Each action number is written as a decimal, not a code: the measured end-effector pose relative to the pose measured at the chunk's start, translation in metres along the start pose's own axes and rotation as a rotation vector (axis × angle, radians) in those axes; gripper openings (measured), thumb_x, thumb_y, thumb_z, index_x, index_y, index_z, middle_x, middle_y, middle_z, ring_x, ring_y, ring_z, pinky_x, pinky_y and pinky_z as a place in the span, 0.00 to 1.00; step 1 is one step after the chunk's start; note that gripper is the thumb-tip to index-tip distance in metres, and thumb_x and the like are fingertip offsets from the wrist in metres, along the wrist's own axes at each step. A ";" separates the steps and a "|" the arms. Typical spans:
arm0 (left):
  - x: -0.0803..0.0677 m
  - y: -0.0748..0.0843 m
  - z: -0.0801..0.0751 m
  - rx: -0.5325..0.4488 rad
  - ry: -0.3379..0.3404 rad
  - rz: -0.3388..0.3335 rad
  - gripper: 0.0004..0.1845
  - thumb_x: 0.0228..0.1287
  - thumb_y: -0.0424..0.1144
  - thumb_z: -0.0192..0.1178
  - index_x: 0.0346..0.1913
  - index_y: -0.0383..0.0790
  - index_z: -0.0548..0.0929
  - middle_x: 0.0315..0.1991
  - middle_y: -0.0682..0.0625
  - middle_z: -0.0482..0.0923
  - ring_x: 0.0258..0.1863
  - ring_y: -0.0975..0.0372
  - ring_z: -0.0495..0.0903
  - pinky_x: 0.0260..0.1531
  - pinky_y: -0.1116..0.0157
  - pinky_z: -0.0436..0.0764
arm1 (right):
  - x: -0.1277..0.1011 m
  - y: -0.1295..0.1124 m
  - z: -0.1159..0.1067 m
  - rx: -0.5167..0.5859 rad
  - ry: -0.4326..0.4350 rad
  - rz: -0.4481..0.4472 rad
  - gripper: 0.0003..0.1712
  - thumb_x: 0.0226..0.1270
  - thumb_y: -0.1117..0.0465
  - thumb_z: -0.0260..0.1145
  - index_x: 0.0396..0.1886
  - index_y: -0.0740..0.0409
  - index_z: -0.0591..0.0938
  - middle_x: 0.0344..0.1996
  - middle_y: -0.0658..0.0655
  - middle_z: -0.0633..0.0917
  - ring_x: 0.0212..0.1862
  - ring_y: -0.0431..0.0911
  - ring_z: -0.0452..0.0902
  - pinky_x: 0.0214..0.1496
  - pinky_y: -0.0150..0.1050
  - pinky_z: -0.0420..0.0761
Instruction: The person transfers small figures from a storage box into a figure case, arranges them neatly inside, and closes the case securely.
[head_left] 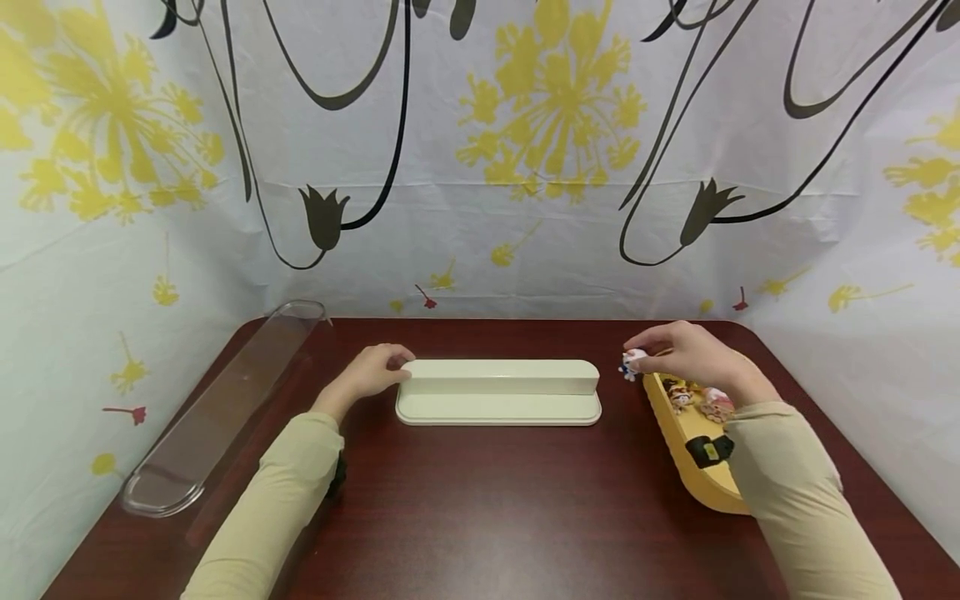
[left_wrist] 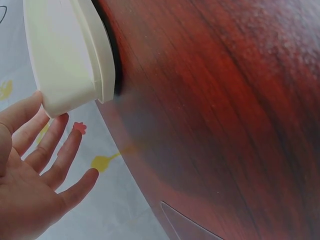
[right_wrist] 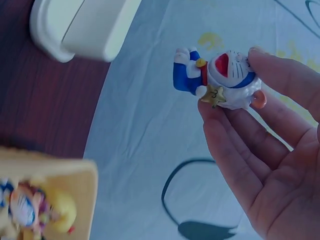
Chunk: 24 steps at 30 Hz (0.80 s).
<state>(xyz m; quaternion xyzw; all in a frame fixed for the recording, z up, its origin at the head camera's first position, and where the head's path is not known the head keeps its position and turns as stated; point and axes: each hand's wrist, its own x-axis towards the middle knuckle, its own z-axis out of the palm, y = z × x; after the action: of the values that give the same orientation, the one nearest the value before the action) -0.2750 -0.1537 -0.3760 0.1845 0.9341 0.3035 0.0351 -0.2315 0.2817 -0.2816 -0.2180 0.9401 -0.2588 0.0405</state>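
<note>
A cream stepped display stand [head_left: 498,408] lies on the table in the middle of the head view. At its left end is my left hand [head_left: 372,369], whose fingertips touch the corner while the other fingers spread loosely, as the left wrist view shows. My right hand [head_left: 693,354] pinches a small blue-and-white cat figurine [right_wrist: 232,75] between thumb and fingers. Its mouth is red, and a gold star and yellow bell show on it; it lies sideways in the right wrist view. This hand is over the far end of a yellow tray [head_left: 678,442], and the forearm hides part of the tray.
Several small figurines [head_left: 681,396] lie in the yellow tray, beside a black piece [head_left: 708,451] at the wrist. A long clear plastic cover [head_left: 232,400] lies along the table's left edge. Patterned white cloth [head_left: 450,233] hangs behind the dark red table [head_left: 480,508].
</note>
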 end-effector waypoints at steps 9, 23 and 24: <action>0.003 -0.003 0.001 -0.009 -0.004 0.004 0.13 0.57 0.34 0.58 0.45 0.34 0.77 0.38 0.44 0.77 0.41 0.53 0.74 0.41 0.57 0.71 | 0.024 -0.027 0.020 0.038 -0.013 -0.062 0.17 0.56 0.58 0.64 0.45 0.61 0.80 0.36 0.53 0.82 0.35 0.43 0.77 0.34 0.39 0.74; 0.000 0.000 -0.001 -0.015 -0.013 -0.008 0.13 0.57 0.34 0.59 0.45 0.34 0.77 0.38 0.45 0.76 0.41 0.54 0.74 0.41 0.57 0.71 | 0.053 -0.055 0.053 0.081 -0.041 -0.143 0.15 0.55 0.58 0.65 0.44 0.52 0.81 0.38 0.48 0.81 0.38 0.40 0.74 0.39 0.39 0.72; 0.000 0.000 -0.001 -0.018 -0.013 -0.010 0.13 0.57 0.34 0.59 0.45 0.34 0.77 0.38 0.45 0.76 0.41 0.54 0.74 0.41 0.57 0.71 | 0.054 -0.057 0.056 0.082 -0.040 -0.145 0.15 0.55 0.57 0.66 0.43 0.52 0.81 0.38 0.47 0.81 0.38 0.40 0.74 0.39 0.39 0.72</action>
<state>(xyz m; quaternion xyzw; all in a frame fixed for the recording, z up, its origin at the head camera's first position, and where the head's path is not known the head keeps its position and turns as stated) -0.2754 -0.1543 -0.3757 0.1817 0.9320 0.3105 0.0445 -0.2479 0.1884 -0.2991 -0.2889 0.9095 -0.2948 0.0492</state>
